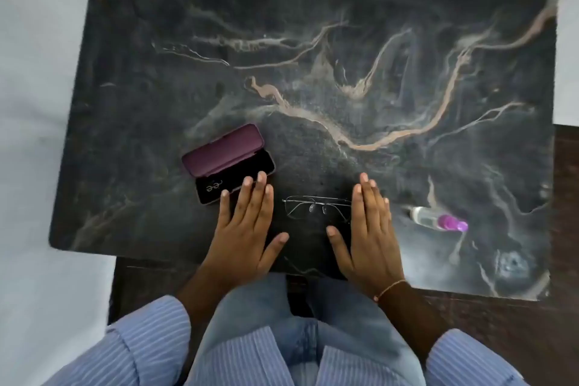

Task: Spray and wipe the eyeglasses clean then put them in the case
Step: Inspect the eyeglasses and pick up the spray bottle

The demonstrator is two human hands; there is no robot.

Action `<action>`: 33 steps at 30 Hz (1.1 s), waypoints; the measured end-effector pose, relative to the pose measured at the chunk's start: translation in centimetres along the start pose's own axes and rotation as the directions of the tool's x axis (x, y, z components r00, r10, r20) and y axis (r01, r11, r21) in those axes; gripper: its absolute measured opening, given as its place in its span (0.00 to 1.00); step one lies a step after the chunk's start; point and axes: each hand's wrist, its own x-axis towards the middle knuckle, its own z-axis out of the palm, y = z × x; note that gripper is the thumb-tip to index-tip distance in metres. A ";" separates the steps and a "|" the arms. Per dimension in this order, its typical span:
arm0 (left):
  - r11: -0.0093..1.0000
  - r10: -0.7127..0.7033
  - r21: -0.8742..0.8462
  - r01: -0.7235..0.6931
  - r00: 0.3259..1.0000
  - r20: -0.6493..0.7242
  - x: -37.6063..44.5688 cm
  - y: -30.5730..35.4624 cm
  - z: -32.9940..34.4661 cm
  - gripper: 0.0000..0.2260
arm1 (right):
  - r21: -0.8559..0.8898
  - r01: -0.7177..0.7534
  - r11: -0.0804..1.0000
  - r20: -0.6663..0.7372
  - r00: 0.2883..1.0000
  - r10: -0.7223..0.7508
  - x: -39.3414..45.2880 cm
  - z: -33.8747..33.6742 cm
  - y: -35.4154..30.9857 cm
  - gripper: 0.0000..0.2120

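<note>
Both hands, left hand (pixel 247 226) & right hand (pixel 368 229), lie flat, fingers apart, holding nothing. Thin eyeglasses (pixel 316 207) btw. them: we risk bending the frame if we press.

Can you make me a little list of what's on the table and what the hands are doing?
table: dark marble top
glasses: lying between the hands
case: open, by the left fingers
spray bottle: on its side, right of the right hand
left hand: flat, open, holding nothing
right hand: flat, open, holding nothing

The case (pixel 228 163) lining bears an unreadable logo.
</note>
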 end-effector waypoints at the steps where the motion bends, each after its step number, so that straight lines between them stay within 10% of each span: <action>1: 1.000 0.003 -0.010 -0.003 1.000 -0.013 -0.2 0.2 0.4 0.38 | 0.028 0.020 0.999 -0.017 1.000 -0.020 0.1 0.5 0.3 0.42; 6: 0.986 0.114 -0.107 -0.127 0.987 -0.117 -0.5 0.2 1.6 0.37 | 0.041 0.030 0.999 -0.045 0.999 -0.028 0.4 1.6 1.2 0.54; 23: 0.957 0.257 -0.019 -0.289 0.878 -0.403 -1.5 -0.2 2.1 0.26 | 0.158 0.193 0.968 -0.308 0.942 -0.138 -0.1 3.1 3.1 0.37; 33: 0.952 -0.008 -0.280 -0.121 0.907 -0.420 -1.0 -0.2 2.4 0.16 | 0.063 0.117 0.991 -0.454 0.888 -0.076 0.1 3.5 2.7 0.37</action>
